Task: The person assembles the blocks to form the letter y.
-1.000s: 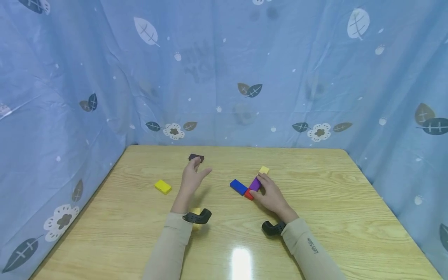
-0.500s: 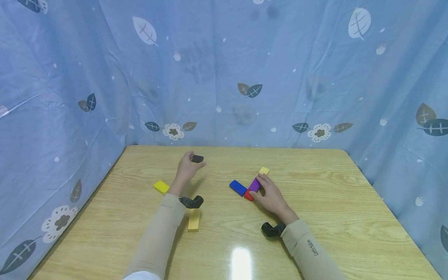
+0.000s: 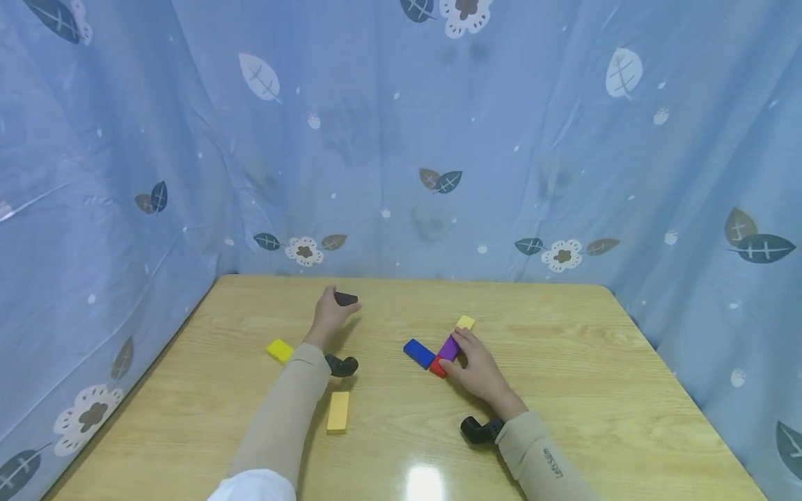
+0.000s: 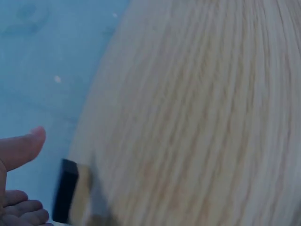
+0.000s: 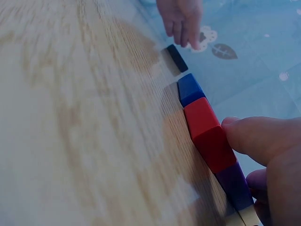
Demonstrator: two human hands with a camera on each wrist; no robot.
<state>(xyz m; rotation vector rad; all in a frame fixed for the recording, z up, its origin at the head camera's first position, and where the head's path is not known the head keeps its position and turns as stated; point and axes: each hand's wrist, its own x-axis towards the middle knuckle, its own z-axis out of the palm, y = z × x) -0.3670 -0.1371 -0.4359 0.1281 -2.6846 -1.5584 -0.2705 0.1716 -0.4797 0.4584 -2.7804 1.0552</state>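
From the head view, the left grip (image 3: 329, 314) stands wide, with the black block (image 3: 346, 299) in its gap; I can't tell whether they touch. Nearer than this grip and off to its left lies the yellow block (image 3: 278, 350), partly covered by the left sleeve (image 3: 282, 410). Straight back towards the person from the grip sits the tan block (image 3: 338, 412), just beside that sleeve on the surface (image 3: 564, 369). The right grip (image 3: 479, 374), loosely spread, rests against a joined line: the red block (image 3: 437, 367) by the thumb, the purple block (image 3: 449, 346) under the fingers, the pale yellow block (image 3: 465, 322) past the fingertips. The blue block (image 3: 419, 353) angles off left of it from the red end. A blue patterned curtain (image 3: 388, 104) hangs beyond both grips.

From the left wrist, the left thumb stands well apart from the fingers, and the black block is just to their right.

From the right wrist, the right thumb touches the red block's side; beyond it comes the blue block, then the black block, with the left grip close above.
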